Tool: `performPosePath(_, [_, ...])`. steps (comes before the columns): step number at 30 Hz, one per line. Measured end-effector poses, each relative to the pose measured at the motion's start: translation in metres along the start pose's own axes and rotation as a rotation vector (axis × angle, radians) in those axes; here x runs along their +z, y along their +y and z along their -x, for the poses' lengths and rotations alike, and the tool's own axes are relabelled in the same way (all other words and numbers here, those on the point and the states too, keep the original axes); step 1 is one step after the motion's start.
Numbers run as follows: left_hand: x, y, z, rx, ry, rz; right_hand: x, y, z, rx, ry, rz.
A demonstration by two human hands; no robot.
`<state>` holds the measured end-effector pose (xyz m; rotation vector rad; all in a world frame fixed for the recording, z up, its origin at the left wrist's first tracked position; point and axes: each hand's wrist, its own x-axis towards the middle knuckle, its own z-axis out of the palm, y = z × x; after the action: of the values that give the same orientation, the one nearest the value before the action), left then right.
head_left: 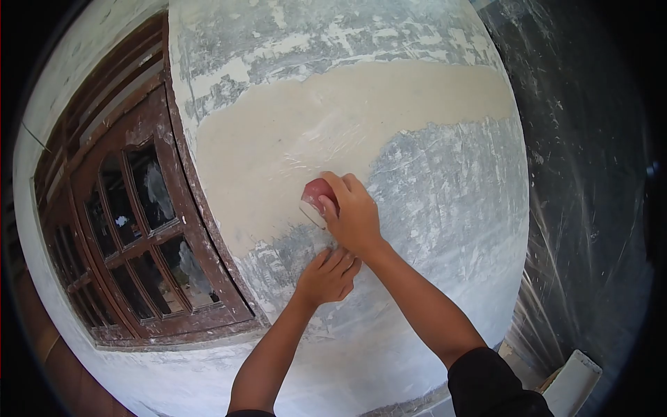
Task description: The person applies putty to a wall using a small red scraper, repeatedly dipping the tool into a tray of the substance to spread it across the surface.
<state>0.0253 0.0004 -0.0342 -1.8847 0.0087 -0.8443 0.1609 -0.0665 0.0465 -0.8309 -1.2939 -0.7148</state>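
Spreading beige wall filler [257, 149] seems underway: the right hand [356, 219] pinches a red-handled scraper [318, 189]; the left hand [329, 276] curls its fingers. Next needs even pressure.

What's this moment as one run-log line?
right hand: holding red tool at wall | left hand: lower, fingers curled | surface: beige coating beside grey patches

A black right sleeve [490, 386] leaves the right forearm [420, 299] and right hand [353, 217] bare, while left of that sleeve the edge of a black left sleeve [251, 413] borders the bare left forearm [274, 358].
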Motion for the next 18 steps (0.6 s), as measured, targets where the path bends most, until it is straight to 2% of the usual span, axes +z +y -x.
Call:
performPosePath(2, [-0.002, 0.001, -0.003, 0.003, 0.008, -0.020, -0.021, 0.028, -0.003, 0.171, 0.125, 0.046])
performPosePath(4, [-0.001, 0.000, -0.004, 0.002, 0.020, -0.041, -0.053, 0.047, -0.006, 0.250, 0.298, 0.213])
performPosePath(6, [0.001, 0.001, -0.004, -0.003, 0.039, -0.026, -0.063, 0.055, -0.006, 0.204, 0.367, 0.297])
performPosePath(8, [0.000, 0.002, -0.005, -0.009, 0.028, -0.028, -0.060, 0.040, -0.009, 0.149, 0.396, 0.209])
performPosePath(11, [0.000, 0.001, -0.003, -0.014, 0.014, -0.011, -0.023, 0.007, -0.003, 0.011, 0.113, -0.042])
performPosePath(12, [0.000, 0.001, -0.003, -0.014, 0.011, 0.007, -0.013, -0.003, -0.001, 0.041, -0.001, -0.108])
performPosePath(14, [0.001, 0.001, -0.002, -0.015, -0.008, 0.008, -0.008, 0.002, -0.001, 0.019, -0.067, -0.045])
performPosePath(18, [-0.001, 0.002, -0.005, -0.019, -0.006, -0.043, -0.053, 0.063, -0.013, 0.241, 0.346, 0.230])
